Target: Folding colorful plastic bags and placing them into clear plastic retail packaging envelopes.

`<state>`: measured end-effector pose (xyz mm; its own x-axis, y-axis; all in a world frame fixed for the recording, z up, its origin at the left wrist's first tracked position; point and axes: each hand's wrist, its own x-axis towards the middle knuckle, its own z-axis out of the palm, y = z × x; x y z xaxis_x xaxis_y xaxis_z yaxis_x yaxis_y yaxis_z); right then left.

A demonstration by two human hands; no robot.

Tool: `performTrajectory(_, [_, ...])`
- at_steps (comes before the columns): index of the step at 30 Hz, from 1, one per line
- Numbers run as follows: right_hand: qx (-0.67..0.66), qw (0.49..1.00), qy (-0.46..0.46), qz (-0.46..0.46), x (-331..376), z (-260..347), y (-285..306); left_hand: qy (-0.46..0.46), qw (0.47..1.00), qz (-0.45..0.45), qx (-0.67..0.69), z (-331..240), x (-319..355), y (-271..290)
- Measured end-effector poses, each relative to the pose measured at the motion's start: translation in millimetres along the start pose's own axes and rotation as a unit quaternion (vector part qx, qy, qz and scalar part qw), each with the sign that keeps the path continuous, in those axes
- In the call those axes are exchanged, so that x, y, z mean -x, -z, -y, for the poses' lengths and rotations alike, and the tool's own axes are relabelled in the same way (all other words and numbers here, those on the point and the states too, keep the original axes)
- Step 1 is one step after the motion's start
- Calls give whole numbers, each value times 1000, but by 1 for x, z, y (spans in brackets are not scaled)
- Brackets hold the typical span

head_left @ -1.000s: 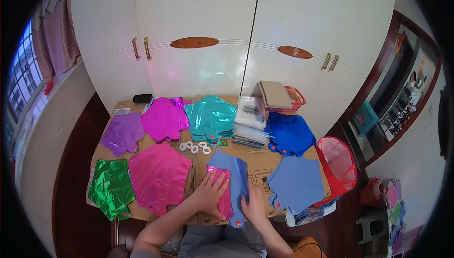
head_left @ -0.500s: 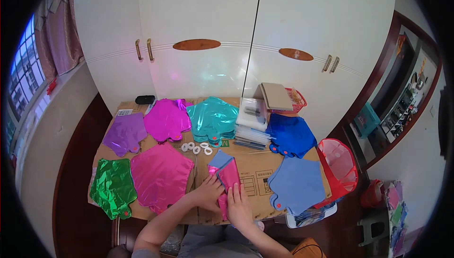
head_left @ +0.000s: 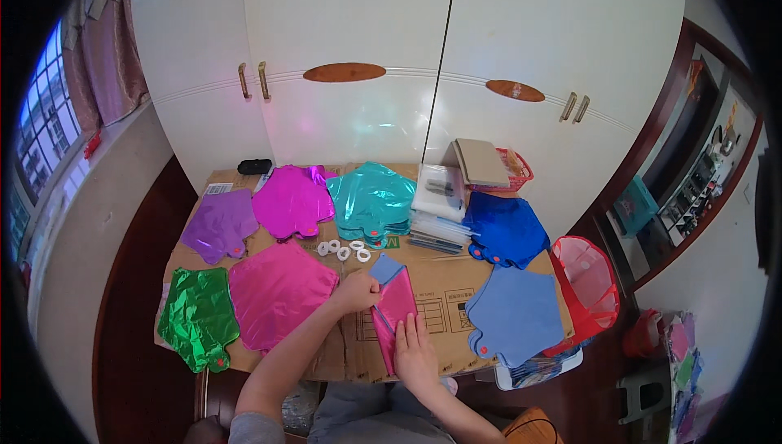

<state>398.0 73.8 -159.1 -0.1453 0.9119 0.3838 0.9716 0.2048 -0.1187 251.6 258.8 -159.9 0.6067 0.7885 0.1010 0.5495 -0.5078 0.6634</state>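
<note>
A long folded pink foil piece (head_left: 397,301) with a pale blue end lies before me on flattened cardboard (head_left: 436,269). At its upper left edge, my left hand (head_left: 358,291) is closed, its fingertips hidden against the foil. Lower down, my right hand (head_left: 416,354) rests flat on the foil with fingers stretched out. Just beyond the pale blue end lie several white rings (head_left: 344,253), perhaps small tape rolls. Left of my left forearm is a broad pink foil sheet (head_left: 281,293), with a green foil pile (head_left: 195,314) beside it.
Toward the back are purple (head_left: 218,224), magenta (head_left: 292,201) and teal foil piles (head_left: 375,200), then clear plastic bags (head_left: 440,191). Dark blue (head_left: 507,228) and pale blue pieces (head_left: 517,314) lie on the right. A red mesh basket (head_left: 586,285) stands past the table's right edge.
My left hand has moved up along the foil's left edge and its fingers have curled in. The folded piece now lies flatter and wider; my right hand stays about where it was.
</note>
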Motion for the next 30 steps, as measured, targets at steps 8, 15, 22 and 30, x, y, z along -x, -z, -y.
performTrajectory(8, [-76, 997, 12, 14, 12, -4, 9, -4, 999, 31, -13, 9, -7, 2])
performTrajectory(15, [-36, 997, 65, 33, 16, -16, 15, 0, 998, 57, -17, 8, -8, 6])
performTrajectory(22, [-39, 997, 58, 22, 19, -17, 11, -42, 998, 36, -17, 9, -6, 7])
performTrajectory(30, [-60, 996, 63, 26, 18, -18, 12, -45, 998, 37, -18, 8, -6, 8])
